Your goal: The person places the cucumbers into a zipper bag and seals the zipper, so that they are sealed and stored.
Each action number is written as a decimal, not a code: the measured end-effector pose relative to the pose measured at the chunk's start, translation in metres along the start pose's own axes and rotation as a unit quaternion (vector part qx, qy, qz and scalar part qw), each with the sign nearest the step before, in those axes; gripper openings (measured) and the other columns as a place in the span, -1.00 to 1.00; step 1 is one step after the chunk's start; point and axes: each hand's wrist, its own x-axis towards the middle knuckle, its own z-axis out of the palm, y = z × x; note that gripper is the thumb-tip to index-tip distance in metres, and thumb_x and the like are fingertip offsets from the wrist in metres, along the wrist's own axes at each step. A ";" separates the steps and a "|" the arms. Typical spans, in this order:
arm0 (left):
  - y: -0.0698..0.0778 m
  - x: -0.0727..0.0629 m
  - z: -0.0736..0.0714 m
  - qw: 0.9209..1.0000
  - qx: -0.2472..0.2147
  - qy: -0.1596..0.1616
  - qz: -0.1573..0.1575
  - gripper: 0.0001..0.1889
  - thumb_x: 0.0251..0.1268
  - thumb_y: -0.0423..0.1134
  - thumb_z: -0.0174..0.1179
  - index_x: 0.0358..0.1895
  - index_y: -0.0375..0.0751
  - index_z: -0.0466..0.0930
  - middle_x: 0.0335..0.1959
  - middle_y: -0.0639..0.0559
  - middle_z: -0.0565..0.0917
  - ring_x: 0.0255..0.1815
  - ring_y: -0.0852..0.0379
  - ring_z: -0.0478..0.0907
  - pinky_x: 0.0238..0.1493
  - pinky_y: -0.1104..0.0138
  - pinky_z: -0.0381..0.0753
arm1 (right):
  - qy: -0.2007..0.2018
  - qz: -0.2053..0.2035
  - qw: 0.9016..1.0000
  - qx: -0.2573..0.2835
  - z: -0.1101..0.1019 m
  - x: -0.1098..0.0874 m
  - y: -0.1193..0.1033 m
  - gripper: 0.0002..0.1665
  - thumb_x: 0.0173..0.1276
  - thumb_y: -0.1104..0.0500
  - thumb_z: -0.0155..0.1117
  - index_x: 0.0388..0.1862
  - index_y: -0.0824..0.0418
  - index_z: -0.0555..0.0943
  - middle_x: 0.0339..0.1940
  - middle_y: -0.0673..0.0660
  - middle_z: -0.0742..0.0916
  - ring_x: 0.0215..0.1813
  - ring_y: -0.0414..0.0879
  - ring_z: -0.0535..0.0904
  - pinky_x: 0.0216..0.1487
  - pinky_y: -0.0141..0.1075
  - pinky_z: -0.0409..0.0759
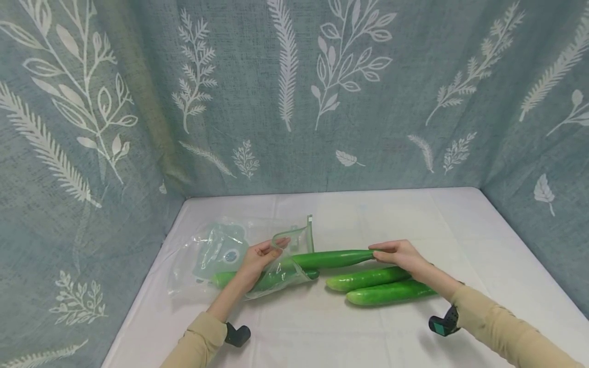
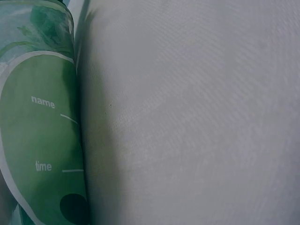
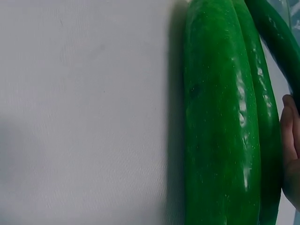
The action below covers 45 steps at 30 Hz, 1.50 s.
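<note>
Green cuke (image 1: pixel 338 259) in R hand (image 1: pixel 405 256), pt. bagged

The bag (image 1: pixel 216 248) lies left on the table (image 1: pixel 313 332); two cucumbers (image 1: pixel 388 294) lie side by side rightward.

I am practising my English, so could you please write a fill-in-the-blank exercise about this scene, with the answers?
1. The right hand holds one end of a cucumber that lies partly inside a clear plastic ____.
2. In the head view, there are ____ cucumbers in all.
3. In colour, the tablecloth is ____.
4. The green label shows the words "name" and "____".

Missing words: bag; four; white; time.
</note>
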 end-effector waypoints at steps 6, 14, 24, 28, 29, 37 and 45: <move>0.000 0.000 0.000 1.000 -0.002 -0.004 0.009 -0.55 0.32 -0.24 0.16 0.21 -0.39 0.44 0.24 -0.14 0.50 0.41 -0.05 0.29 0.45 0.12 0.24 | -0.004 0.003 1.000 0.001 0.004 0.003 0.000 -0.39 0.28 -0.11 0.27 0.15 0.27 0.57 0.07 0.24 0.69 0.15 0.10 0.59 0.21 0.01 0.53; 0.001 0.000 0.001 1.000 0.002 -0.005 0.008 -0.55 0.33 -0.23 0.15 0.22 -0.39 0.44 0.26 -0.16 0.48 0.41 -0.06 0.30 0.43 0.14 0.26 | -0.011 -0.006 1.000 0.008 0.013 0.006 -0.010 -0.47 0.31 -0.02 0.27 0.14 0.29 0.58 0.05 0.25 0.70 0.16 0.13 0.58 0.20 0.00 0.54; 0.000 0.001 0.002 1.000 -0.004 0.005 0.001 -0.56 0.32 -0.26 0.15 0.22 -0.38 0.44 0.22 -0.05 0.54 0.37 0.01 0.36 0.43 0.14 0.27 | 0.011 -0.049 0.997 -0.061 0.025 0.014 -0.020 -0.62 0.26 0.09 0.32 0.01 0.23 0.66 0.04 0.25 0.71 0.14 0.18 0.59 0.13 0.01 0.59; 0.000 0.002 0.002 1.000 -0.007 0.007 0.003 -0.54 0.31 -0.25 0.16 0.23 -0.38 0.43 0.11 0.23 0.64 0.26 0.24 0.47 0.43 0.13 0.27 | 0.009 -0.067 0.994 -0.081 0.031 0.016 -0.023 -0.65 0.23 0.10 0.35 -0.03 0.24 0.68 -0.04 0.23 0.74 0.06 0.14 0.64 0.06 -0.04 0.63; 0.000 0.002 0.002 1.000 -0.009 0.008 0.004 -0.54 0.31 -0.24 0.17 0.23 -0.38 0.43 0.08 0.29 0.65 0.22 0.30 0.49 0.43 0.12 0.27 | 0.010 -0.068 0.994 -0.083 0.032 0.016 -0.023 -0.65 0.22 0.10 0.35 -0.04 0.23 0.69 -0.06 0.22 0.75 0.04 0.12 0.65 0.05 -0.05 0.63; -0.003 0.002 0.000 1.000 -0.013 0.003 0.013 -0.55 0.34 -0.28 0.13 0.25 -0.40 0.39 0.10 0.28 0.63 0.16 0.43 0.49 0.44 0.09 0.24 | 0.013 -0.077 0.993 -0.090 0.045 0.022 -0.024 -0.69 0.19 0.14 0.38 -0.09 0.21 0.71 -0.11 0.18 0.77 -0.07 0.02 0.69 -0.06 -0.18 0.67; -0.002 -0.001 0.002 1.000 -0.023 0.012 0.012 -0.54 0.33 -0.30 0.13 0.24 -0.43 0.37 0.02 0.40 0.65 0.15 0.46 0.48 0.45 0.10 0.23 | 0.009 -0.095 0.991 -0.090 0.060 0.030 -0.027 -0.70 0.15 0.19 0.41 -0.11 0.22 0.71 -0.12 0.19 0.77 -0.06 0.04 0.70 -0.04 -0.17 0.67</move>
